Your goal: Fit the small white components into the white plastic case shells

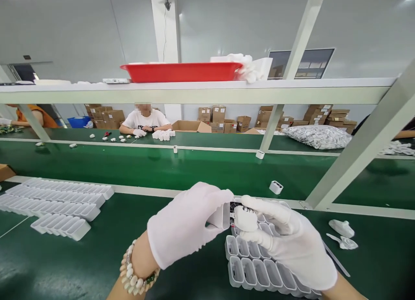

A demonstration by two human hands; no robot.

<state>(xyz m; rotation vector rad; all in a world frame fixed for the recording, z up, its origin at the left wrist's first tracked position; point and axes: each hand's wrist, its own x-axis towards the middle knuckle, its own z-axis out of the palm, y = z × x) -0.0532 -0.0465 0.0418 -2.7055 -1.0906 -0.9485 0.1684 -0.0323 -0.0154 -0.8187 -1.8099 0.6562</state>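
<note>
My left hand (191,220), in a white glove, grips a white plastic housing (221,214) between thumb and fingers, its open end turned to the right. My right hand (288,239), also gloved, pinches a small white part (245,218) with dark electronics at its left end. That dark end meets the housing's opening; how far it sits inside is hard to see. Below and behind my right hand stand rows of open white housings (254,272), partly covered by the hand.
More rows of white housings (69,207) lie at left. A white piece (276,187) sits on the green belt (139,164). Scraps of white cloth (342,228) and a metal strip (336,260) are at right. Across the belt sits a person (145,118). A shelf holds a red tray (181,72).
</note>
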